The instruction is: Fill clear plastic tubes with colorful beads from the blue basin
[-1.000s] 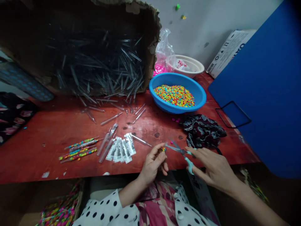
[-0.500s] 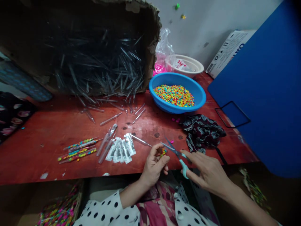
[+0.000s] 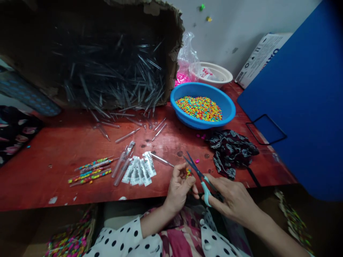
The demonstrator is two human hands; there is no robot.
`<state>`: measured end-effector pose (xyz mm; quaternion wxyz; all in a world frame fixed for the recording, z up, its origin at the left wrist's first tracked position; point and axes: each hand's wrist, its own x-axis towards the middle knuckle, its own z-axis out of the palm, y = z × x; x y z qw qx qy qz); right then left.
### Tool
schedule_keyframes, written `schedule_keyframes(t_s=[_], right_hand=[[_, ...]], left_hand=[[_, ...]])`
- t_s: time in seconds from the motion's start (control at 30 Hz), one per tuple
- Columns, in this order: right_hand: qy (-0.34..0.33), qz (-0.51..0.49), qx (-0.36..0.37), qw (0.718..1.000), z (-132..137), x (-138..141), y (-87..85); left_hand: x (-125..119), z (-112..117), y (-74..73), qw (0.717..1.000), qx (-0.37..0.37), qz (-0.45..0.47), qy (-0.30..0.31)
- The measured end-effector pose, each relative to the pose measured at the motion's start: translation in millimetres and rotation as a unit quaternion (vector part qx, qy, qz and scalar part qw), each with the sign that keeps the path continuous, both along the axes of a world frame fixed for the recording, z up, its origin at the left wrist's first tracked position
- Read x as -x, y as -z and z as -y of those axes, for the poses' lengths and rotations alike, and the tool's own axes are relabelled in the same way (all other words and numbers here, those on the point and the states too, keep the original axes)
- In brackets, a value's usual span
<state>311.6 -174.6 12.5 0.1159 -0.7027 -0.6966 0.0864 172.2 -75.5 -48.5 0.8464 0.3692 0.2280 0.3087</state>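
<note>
Between right-hand fingers, open-bladed scissors

Two hands, two basins, perhaps five sachets

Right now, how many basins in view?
2. The blue plastic basin of multicoloured candies is right of the cardboard box; the off-white basin is just behind the blue one, near the wall. Others could be hidden behind the box.

A black-dotted white top frames pink-and-maroon patterned cloth.
</note>
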Motion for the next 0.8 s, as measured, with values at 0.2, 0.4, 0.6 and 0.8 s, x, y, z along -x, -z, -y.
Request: schedule_keyframes(t_s=[0.2,0.4,0.6,0.8], right_hand=[[-0.028,0.058,-0.036,0.997,1.0,3.7,1.1],[-0.029,0.125,-0.064,0.990,4.8,1.9,17.8],[-0.031,0.085,-0.076,0.993,0.4,-3.1,29.5],[0.149,-0.025,-0.114,0.982,14.8,-29.0,28.3]], left_hand=[[-2.2,1.7,4.6,0.999,0.016,0.030,0.015],[-3.5,1.7,8.8,1.000,0.009,0.016,-0.001],[-4.4,-1.4,8.6,1.000,0.017,-0.006,-0.007],[-5.2,-6.6,-1.8,0.998,0.048,-0.028,-0.030]])
